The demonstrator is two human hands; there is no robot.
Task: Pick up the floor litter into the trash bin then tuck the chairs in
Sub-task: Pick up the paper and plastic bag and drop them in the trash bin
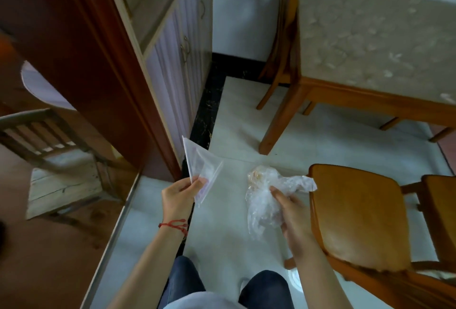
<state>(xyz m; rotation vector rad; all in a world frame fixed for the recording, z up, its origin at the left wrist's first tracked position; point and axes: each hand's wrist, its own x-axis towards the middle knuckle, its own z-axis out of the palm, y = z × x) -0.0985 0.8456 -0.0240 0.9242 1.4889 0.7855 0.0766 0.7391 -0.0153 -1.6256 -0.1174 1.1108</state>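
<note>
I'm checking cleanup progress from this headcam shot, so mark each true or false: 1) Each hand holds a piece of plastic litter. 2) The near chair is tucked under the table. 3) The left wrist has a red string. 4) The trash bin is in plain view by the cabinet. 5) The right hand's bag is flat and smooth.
1) True: the left hand holds a flat clear bag, and the right hand a crumpled bag.
2) False: the near chair stands out on the floor, apart from the table.
3) True: a red string circles it.
4) False: no clear bin shows by the cabinet.
5) False: it is crumpled; the left hand's bag is the flat one.
</note>
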